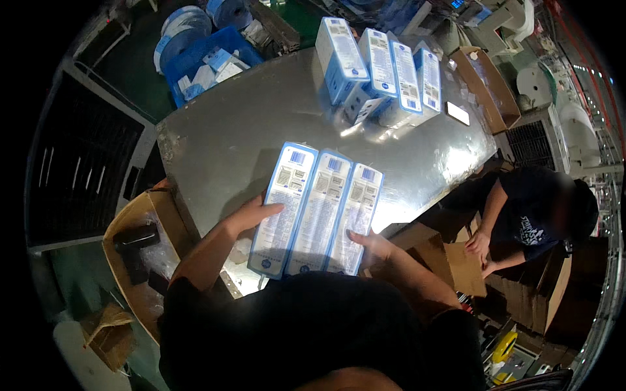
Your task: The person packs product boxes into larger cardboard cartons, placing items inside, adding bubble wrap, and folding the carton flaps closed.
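Three blue-and-white boxes [313, 212] stand side by side between my hands, close to my body, their printed narrow sides facing up. My left hand [256, 214] presses the left box from its outer side, thumb on top. Against the right box lies my right hand [370, 244], its thumb over the printed face and its other fingers hidden below. Together the hands squeeze the row. Farther off on the metal table [241, 124], several more blue-and-white boxes [381, 72] stand upright in a group.
A phone-like device with a bright screen [458, 113] lies right of the far boxes. Beyond it is a cardboard box [486, 88]. A blue crate [212, 65] sits past the table's left edge. An open carton [147, 254] is at my left. At right, a person [535, 215] handles a carton [443, 260].
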`<act>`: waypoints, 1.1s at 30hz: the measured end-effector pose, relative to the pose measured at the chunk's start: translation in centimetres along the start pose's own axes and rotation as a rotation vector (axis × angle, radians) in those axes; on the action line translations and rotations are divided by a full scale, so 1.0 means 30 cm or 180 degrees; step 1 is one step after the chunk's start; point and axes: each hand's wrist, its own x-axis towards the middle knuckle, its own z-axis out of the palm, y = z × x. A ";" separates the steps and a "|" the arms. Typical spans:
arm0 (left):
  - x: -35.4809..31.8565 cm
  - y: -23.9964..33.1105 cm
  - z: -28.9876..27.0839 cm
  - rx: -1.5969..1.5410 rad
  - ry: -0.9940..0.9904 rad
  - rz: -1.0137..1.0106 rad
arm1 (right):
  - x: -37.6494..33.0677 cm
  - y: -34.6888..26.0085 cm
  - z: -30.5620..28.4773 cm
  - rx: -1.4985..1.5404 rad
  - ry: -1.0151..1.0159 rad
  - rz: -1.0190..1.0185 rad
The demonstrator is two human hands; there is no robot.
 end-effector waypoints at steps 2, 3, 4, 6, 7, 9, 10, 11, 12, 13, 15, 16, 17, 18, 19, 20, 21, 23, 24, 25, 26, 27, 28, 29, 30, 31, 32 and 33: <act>0.045 -0.053 -0.042 -0.0176 -0.0292 -0.0277 | 0.014 -0.007 -0.004 0.0367 -0.0172 0.0195; 0.015 -0.007 -0.032 -0.0119 -0.0307 -0.0394 | -0.014 -0.040 0.038 0.0564 -0.0058 0.0249; -0.029 0.040 -0.025 -0.0061 -0.0323 -0.0510 | -0.032 -0.058 0.057 0.0764 0.0056 0.0301; -0.077 0.079 -0.001 0.0033 -0.0324 -0.0571 | -0.030 -0.057 0.034 0.0751 -0.0323 0.0303; -0.078 0.075 0.013 0.0066 -0.0337 -0.0509 | -0.039 -0.052 0.024 0.0740 -0.0509 0.0304; -0.075 0.061 0.008 0.0107 -0.0440 -0.0078 | -0.067 -0.052 0.031 0.0751 -0.0367 0.0132; -0.066 0.042 -0.003 0.0112 -0.0570 0.0283 | -0.087 -0.047 0.038 0.0638 -0.0281 -0.0141; -0.068 0.037 0.003 0.0107 -0.0710 0.0637 | -0.119 -0.043 0.038 0.0527 -0.0187 -0.0400; -0.130 0.144 0.056 0.0354 -0.0657 0.0901 | -0.192 -0.083 0.053 0.0392 -0.0072 -0.0700; -0.139 0.176 0.093 0.0243 -0.0695 0.1124 | -0.205 -0.063 -0.012 -0.0324 0.0273 -0.1061; -0.189 0.251 0.173 0.0034 -0.0752 0.1595 | -0.315 -0.079 -0.029 -0.0602 0.0457 -0.1671; -0.223 0.302 0.227 0.0046 -0.0745 0.1641 | -0.370 -0.081 -0.038 -0.0640 0.0488 -0.2049; -0.239 0.322 0.273 0.0224 -0.0652 0.1644 | -0.433 -0.087 -0.041 -0.0680 0.0503 -0.2433; -0.233 0.324 0.322 0.0383 -0.0604 0.1634 | -0.532 -0.099 -0.053 -0.0837 0.0804 -0.1744; -0.220 0.328 0.375 0.0548 -0.0561 0.1630 | -0.602 -0.093 -0.043 -0.1020 0.1045 -0.2272; -0.173 0.310 0.441 0.1097 -0.0223 0.1917 | -0.698 -0.086 -0.050 -0.1940 0.1590 -0.2275; -0.162 0.315 0.518 0.1276 -0.0199 0.2185 | -0.797 -0.078 -0.070 -0.2847 0.2097 -0.2170; -0.203 0.336 0.705 0.1354 -0.0555 0.2748 | -1.005 -0.066 -0.094 -0.2893 0.2102 -0.2401; -0.260 0.336 0.799 0.1211 -0.0841 0.2883 | -1.126 -0.073 -0.075 -0.2798 0.2228 -0.1866; -0.321 0.343 0.880 0.1031 -0.1139 0.2871 | -1.245 -0.079 -0.057 -0.2700 0.2318 -0.1335; -0.306 0.341 0.977 0.0758 -0.1623 0.2781 | -1.365 -0.034 -0.074 -0.2641 0.2409 -0.1240; -0.354 0.349 1.051 0.0528 -0.1951 0.2440 | -1.466 -0.007 -0.093 -0.2600 0.2371 -0.1240; -0.403 0.357 1.100 0.0326 -0.2165 0.1979 | -1.542 0.020 -0.080 -0.2090 0.2238 -0.1417; -0.375 0.342 1.128 0.0402 -0.2360 0.1455 | -1.603 0.077 -0.077 -0.1570 0.2222 -0.1545; -0.359 0.326 1.136 0.0723 -0.2361 0.1073 | -1.632 0.126 -0.123 -0.1772 0.2064 -0.1255; -0.245 0.248 1.112 0.2159 -0.2284 0.1330 | -1.591 0.222 -0.209 -0.2405 0.2026 -0.1350; -0.233 0.239 1.094 0.2152 -0.1838 0.1687 | -1.553 0.336 -0.303 -0.2997 0.2091 -0.1426; -0.224 0.224 1.068 0.2128 -0.1358 0.2024 | -1.474 0.440 -0.368 -0.3647 0.2268 -0.1531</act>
